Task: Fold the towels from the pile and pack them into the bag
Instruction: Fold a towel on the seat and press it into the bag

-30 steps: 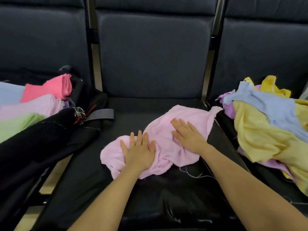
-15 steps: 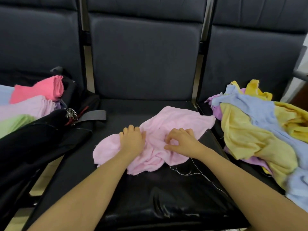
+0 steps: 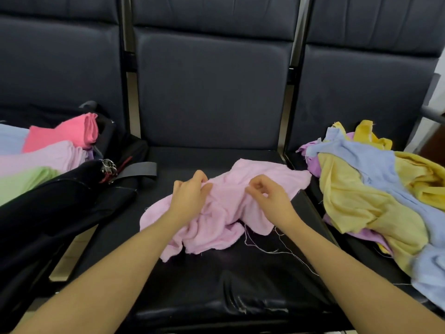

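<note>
A crumpled light pink towel (image 3: 269, 179) lies on the middle black seat (image 3: 216, 285). My left hand (image 3: 190, 196) rests on its left half with fingers curled, pinching a fold of the cloth. My right hand (image 3: 267, 197) pinches the cloth near the towel's middle. On the right seat sits the pile of loose towels (image 3: 375, 189), yellow, light blue and purple. An open black bag (image 3: 60, 201) on the left seat holds folded towels (image 3: 48, 155): pink, pale pink, green and light blue.
Dark padded seat backs (image 3: 209, 92) stand behind all three seats. A grey strap (image 3: 137, 168) and metal clips from the bag lie on the middle seat's left edge. Loose threads (image 3: 272, 249) trail from the towel toward me.
Both hands lay flat on the pink towel a second ago; now their fingers have curled and pinch the cloth. The towel has bunched a little under them.
</note>
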Demonstrator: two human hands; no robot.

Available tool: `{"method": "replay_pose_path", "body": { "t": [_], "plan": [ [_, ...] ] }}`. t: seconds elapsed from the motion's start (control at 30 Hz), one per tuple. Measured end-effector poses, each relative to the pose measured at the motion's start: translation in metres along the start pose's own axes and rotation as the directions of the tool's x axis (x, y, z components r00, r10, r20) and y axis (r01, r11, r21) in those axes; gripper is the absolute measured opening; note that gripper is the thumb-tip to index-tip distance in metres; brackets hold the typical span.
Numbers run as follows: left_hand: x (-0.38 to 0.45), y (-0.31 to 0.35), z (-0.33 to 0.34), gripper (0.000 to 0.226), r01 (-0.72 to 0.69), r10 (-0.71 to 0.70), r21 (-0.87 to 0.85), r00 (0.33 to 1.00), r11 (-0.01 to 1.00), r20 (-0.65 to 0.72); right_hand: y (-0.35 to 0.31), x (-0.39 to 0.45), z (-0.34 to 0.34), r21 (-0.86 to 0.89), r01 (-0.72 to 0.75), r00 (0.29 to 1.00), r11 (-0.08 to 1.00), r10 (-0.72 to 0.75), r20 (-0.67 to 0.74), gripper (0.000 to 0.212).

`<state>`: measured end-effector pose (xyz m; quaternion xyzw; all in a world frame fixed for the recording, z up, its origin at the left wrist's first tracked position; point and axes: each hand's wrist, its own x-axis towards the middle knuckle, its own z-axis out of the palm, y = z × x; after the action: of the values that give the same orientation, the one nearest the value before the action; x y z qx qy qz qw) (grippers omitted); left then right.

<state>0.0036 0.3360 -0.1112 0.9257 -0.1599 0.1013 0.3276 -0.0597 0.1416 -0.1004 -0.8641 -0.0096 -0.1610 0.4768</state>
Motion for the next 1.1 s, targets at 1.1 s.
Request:
{"method": "replay_pose_path", "body": {
  "t": [1.1],
  "plan": [
    [-0.037, 0.055, -0.074, 0.014, -0.101, -0.053, -0.569, 0.968, 0.816, -0.247, -0.077, -0.003, -0.012, 0.215, 0.182, 0.983, 0.960, -0.179, -0.033, 0.014]
  ]
}}
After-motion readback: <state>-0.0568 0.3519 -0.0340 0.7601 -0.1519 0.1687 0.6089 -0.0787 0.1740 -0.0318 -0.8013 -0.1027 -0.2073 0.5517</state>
